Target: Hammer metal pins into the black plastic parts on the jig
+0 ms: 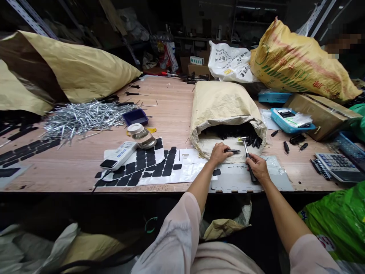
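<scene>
My left hand (219, 153) is closed on a small black part (232, 151), pressing it down at the mouth of an open tan sack (221, 104) that holds several black parts. My right hand (258, 166) grips the black handle of a small hammer (245, 149). The hammer's metal head hovers just right of the black part. Both hands rest over a grey mat (242, 179) at the table's front edge.
White sheets of black adhesive pads (148, 165), a white remote-like device (118, 155) and a glass jar (142, 136) lie to the left. A heap of metal pins (82, 118) is at far left. Blue trays (291, 121), a cardboard box (322, 112) and a calculator (339, 166) sit on the right.
</scene>
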`<state>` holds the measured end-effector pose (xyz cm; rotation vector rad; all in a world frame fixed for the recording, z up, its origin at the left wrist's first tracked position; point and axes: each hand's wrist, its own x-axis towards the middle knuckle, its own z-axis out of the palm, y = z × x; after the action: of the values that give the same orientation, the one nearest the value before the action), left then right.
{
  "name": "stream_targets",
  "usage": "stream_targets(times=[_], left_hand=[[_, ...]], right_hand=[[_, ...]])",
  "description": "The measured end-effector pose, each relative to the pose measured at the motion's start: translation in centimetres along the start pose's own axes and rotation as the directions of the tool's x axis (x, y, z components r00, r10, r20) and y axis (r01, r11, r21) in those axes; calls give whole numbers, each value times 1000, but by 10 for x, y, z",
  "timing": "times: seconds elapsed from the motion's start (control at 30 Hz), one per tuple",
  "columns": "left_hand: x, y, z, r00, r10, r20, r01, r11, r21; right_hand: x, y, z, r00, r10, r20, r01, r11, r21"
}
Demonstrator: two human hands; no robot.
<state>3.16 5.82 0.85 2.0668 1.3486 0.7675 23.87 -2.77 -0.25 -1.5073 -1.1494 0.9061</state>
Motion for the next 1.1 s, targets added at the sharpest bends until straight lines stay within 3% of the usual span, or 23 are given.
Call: stream_targets(times=[0.1, 0.17, 0.23, 0.3, 0.37, 0.43, 0.53, 0.63, 0.73, 0.8, 0.87, 0.93, 1.0, 1.1], left_hand=[[-26, 18, -6, 992, 43, -119, -40, 999, 23], [-63, 31, -9, 982, 112, -151, -107, 993, 42], [-112, 37, -9, 979, 191, -67, -189, 981, 36], [-163, 36, -4, 961, 257, 100, -262, 964, 45], [-206, 30, 4, 955, 192, 225, -218, 971, 97], [-234, 24, 12, 961, 41, 272, -89, 982, 166], [-243, 28, 13, 947, -78, 312, 33, 988, 150], [-204, 47, 1, 975, -39, 218, 38, 999, 7], [-120, 58, -15, 991, -119, -58, 111, 986, -127], [-52, 54, -23, 940, -267, -210, 222, 951, -214], [10, 42, -26, 853, -404, -330, 340, 911, -234], [57, 29, -25, 779, -515, -358, 473, 857, -203], [86, 19, -21, 736, -596, -322, 581, 800, -153], [103, 11, -16, 725, -630, -279, 641, 765, -62]], right_hand=[[2, 3, -1, 1000, -13, 8, 13, 1000, 26], [2, 4, -2, 999, -31, 20, 30, 999, 26], [2, 5, -2, 999, -45, 16, 45, 999, 21], [1, 6, -2, 999, -42, 13, 42, 999, 21], [0, 6, -2, 999, -37, 12, 37, 999, 19], [-2, 4, -1, 999, -49, 10, 49, 999, 11], [-5, 3, 0, 997, -77, 6, 77, 997, -6], [-7, 3, 1, 996, -92, 10, 92, 995, -25], [-6, 5, 2, 996, -91, 8, 92, 995, -38], [-5, 6, 2, 996, -88, 7, 88, 996, -32], [-4, 6, 2, 996, -85, 14, 85, 996, -16], [-3, 6, 2, 997, -81, 19, 81, 997, -6], [-2, 5, 2, 997, -71, 19, 71, 997, 9], [-2, 4, 2, 998, -55, 11, 54, 998, 28]])
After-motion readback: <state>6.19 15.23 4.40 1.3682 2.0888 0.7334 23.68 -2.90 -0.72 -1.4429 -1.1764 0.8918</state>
